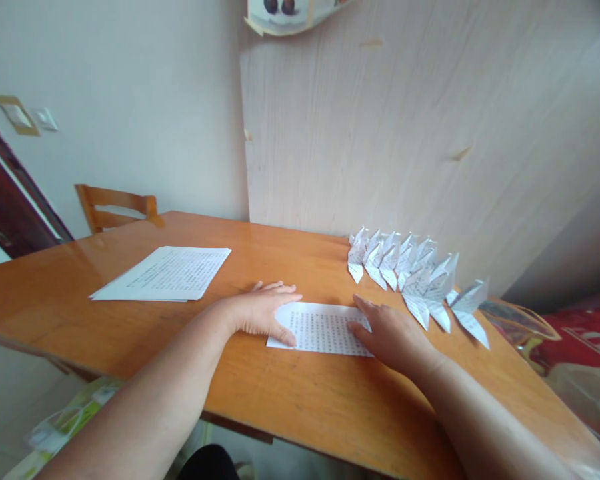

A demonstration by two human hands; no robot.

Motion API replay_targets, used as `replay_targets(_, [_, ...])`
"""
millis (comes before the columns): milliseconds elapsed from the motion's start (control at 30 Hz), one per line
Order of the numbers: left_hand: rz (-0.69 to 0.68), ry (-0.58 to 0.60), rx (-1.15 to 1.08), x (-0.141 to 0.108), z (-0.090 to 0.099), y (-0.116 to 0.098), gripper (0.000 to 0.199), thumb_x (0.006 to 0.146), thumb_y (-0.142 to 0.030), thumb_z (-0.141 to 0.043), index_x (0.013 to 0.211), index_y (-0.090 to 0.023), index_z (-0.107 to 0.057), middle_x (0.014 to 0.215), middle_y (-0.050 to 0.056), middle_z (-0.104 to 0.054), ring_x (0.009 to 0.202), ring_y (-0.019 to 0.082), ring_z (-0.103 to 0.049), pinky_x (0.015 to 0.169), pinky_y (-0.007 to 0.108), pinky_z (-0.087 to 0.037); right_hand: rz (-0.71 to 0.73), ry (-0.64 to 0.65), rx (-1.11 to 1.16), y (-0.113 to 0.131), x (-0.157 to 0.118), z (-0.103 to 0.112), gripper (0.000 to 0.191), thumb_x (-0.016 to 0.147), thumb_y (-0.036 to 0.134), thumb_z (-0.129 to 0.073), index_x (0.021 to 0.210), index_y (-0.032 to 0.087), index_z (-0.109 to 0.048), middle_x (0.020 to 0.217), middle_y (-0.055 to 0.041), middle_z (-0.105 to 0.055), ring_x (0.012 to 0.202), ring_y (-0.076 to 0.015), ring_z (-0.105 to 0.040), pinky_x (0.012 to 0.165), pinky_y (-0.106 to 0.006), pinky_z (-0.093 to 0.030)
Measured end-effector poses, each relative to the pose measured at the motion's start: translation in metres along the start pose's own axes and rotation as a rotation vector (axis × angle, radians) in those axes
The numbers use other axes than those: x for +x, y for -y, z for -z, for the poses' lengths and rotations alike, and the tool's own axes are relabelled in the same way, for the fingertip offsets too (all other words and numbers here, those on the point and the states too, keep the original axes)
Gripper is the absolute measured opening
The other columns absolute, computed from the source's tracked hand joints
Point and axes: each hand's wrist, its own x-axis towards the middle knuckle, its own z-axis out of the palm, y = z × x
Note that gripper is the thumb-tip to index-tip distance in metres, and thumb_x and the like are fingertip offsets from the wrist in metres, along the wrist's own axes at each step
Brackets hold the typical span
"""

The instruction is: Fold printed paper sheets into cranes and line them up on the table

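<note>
A folded sheet of printed paper (325,328) lies flat on the wooden table in front of me, its rows of characters facing up. My left hand (267,312) rests on its left end, fingers spread and thumb on the print. On the right end lies my right hand (384,331), with thumb and forefinger apart; its other fingers are partly hidden. Several folded paper figures with pointed tips (415,273) stand in rows beyond my right hand. One more paper figure (471,310) stands apart from them, nearer the table's right edge.
A stack of printed sheets (167,273) lies on the left of the table (300,400). A wooden chair (117,203) stands at the far left end. Behind the table rises a pale wall panel (330,153). Red bags (580,347) sit past the right edge.
</note>
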Motion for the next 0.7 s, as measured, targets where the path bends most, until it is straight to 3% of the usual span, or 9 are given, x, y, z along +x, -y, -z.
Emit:
replay_targets(233, [0.008,0.015,0.003,-0.001,0.002,-0.003,0.113,0.062,-0.084,-0.065,0.156,-0.033,-0.029,0.167,0.005,-0.015,0.154,0.033,-0.007,0.122,0.057,-0.007,-0.012,0.023,-0.074,0.006,-0.004,0.006,0.054,0.098,0.043,-0.041,0.142,0.015,-0.053,0.112,-0.0201,-0.072,0.102,-0.0358,-0.069,0.080,-0.043,-0.050])
replay_targets(700, [0.009,-0.007,0.003,-0.002,0.003,-0.005,0.111,0.062,-0.081,-0.068,0.155,-0.032,-0.032,0.166,0.007,-0.018,0.154,0.034,-0.010,0.122,0.055,-0.011,0.032,-0.013,-0.014,0.018,-0.011,0.008,0.053,0.098,0.049,-0.040,0.138,0.019,-0.058,0.102,-0.0170,-0.074,0.096,-0.0346,-0.070,0.077,-0.041,-0.050])
